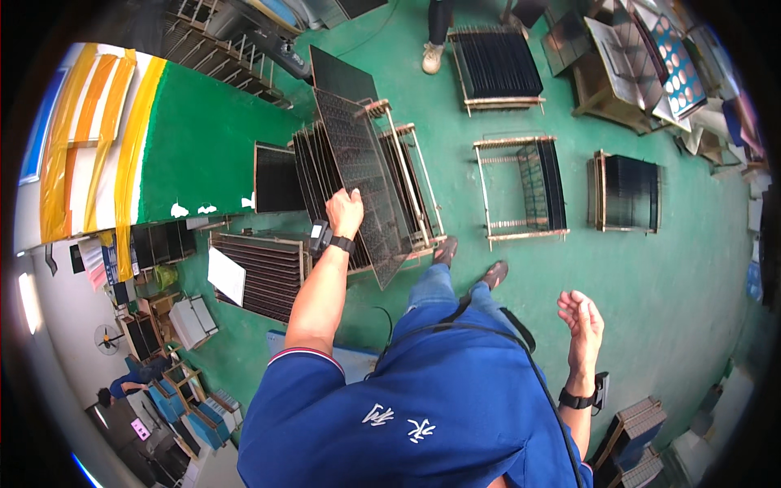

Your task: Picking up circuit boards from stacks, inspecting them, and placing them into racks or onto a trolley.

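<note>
My left hand (346,213) is closed on the edge of a large, thin dark panel (362,163) with a fine printed grid pattern. The panel stands tilted over a slotted rack (423,187), where several similar dark panels (313,167) stand upright. Out to the right, my right hand (581,321) hangs in the air over the floor, holding nothing, its fingers loosely bent and apart. Another dark sheet (274,177) leans beside the rack, against the green-topped table.
The green-topped table (220,138) is on the left, with a rack of panels (260,272) and a white sheet (226,275) below it. More racks (521,191) (496,65) (626,193) stand on the green floor to the right. A person's shoe (432,58) is at the top.
</note>
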A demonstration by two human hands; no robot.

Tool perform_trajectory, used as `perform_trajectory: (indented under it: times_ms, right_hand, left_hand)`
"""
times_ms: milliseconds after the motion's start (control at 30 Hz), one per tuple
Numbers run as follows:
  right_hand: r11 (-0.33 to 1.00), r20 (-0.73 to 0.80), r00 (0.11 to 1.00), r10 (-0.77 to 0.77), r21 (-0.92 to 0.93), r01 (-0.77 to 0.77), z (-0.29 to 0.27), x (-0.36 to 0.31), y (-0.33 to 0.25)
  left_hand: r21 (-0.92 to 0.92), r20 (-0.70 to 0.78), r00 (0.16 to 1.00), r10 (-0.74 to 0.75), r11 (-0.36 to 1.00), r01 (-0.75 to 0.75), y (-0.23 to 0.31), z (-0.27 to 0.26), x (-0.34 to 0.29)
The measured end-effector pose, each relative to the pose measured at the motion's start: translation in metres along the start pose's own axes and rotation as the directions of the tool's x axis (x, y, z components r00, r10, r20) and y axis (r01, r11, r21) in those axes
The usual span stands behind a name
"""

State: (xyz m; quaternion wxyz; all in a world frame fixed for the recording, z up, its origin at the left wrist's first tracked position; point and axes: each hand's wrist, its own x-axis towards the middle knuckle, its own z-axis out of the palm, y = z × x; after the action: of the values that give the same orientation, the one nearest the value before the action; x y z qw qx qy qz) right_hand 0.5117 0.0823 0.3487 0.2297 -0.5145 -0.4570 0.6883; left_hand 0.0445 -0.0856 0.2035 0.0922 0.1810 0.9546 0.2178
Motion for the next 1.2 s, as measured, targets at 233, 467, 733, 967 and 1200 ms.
perform_trajectory:
  times_ms: [233, 467, 733, 967, 1200]
  right_hand:
    - [1.000, 0.024, 1.000, -0.012, 0.014, 0.012, -0.002, 0.002, 0.006]
    - [0.995, -0.090, 0.995, -0.045, -0.092, 0.037, -0.006, -0.008, -0.007]
    - [0.999, 0.017, 0.999, -0.034, 0.035, 0.034, -0.001, 0.001, 0.005]
    - [0.999, 0.003, 1.000, -0.027, 0.025, 0.027, -0.007, -0.004, 0.002]
    - [0.999, -0.025, 0.999, -0.022, 0.024, 0.023, -0.012, -0.003, 0.002]
  left_hand:
    - [0.045, -0.004, 1.000, 0.004, 0.999, -0.003, -0.010, 0.006, 0.009]
    - [0.167, 0.119, 0.990, 0.075, 0.982, -0.094, 0.025, 0.020, 0.026]
    - [0.141, 0.082, 0.996, -0.022, 0.990, 0.010, 0.000, 0.030, 0.040]
    - [0.164, 0.082, 0.996, -0.016, 0.986, 0.002, -0.015, 0.083, 0.058]
    - [0.103, 0.251, 0.965, -0.073, 0.993, 0.048, -0.027, 0.117, 0.055]
